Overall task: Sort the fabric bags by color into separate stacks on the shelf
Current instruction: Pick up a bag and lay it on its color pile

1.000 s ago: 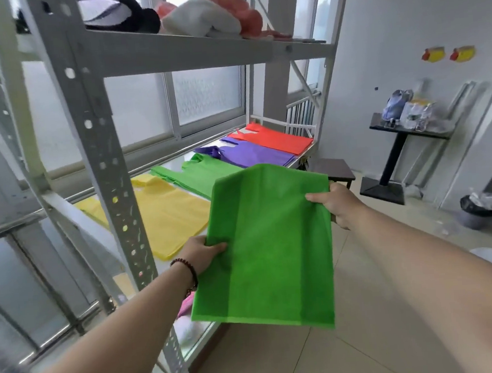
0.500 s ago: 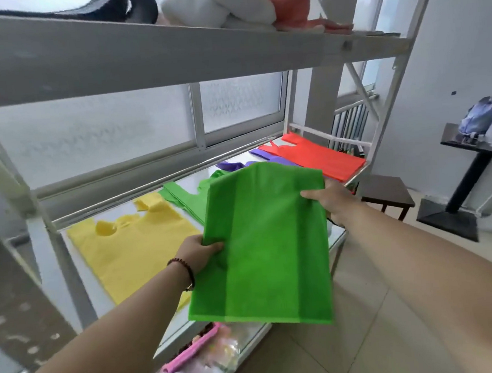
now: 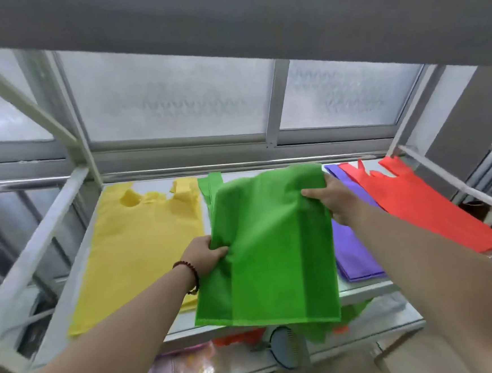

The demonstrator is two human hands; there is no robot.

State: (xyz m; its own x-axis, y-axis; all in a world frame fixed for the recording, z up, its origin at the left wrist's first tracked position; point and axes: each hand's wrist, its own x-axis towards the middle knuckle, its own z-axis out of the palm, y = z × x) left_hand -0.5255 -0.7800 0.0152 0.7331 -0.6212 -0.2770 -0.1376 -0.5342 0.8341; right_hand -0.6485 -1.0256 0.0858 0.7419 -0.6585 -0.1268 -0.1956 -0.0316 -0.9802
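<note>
I hold a green fabric bag (image 3: 273, 249) spread over the middle of the white shelf (image 3: 78, 276). My left hand (image 3: 204, 255) grips its left edge and my right hand (image 3: 332, 198) pinches its upper right corner. Behind it, the handles of a green stack (image 3: 209, 186) peek out on the shelf. A yellow stack (image 3: 143, 241) lies to the left. A purple stack (image 3: 352, 248) lies to the right, with a red stack (image 3: 422, 202) beyond it.
The grey upper shelf beam (image 3: 225, 20) runs overhead. White frame posts (image 3: 37, 244) flank the left side and a white rail (image 3: 456, 181) the right. A lower shelf (image 3: 368, 335) holds mixed coloured items and a round dark object (image 3: 287, 348). Frosted windows lie behind.
The view has turned to face the shelf squarely. Both hands have carried the green bag forward over the shelf, above the green stack.
</note>
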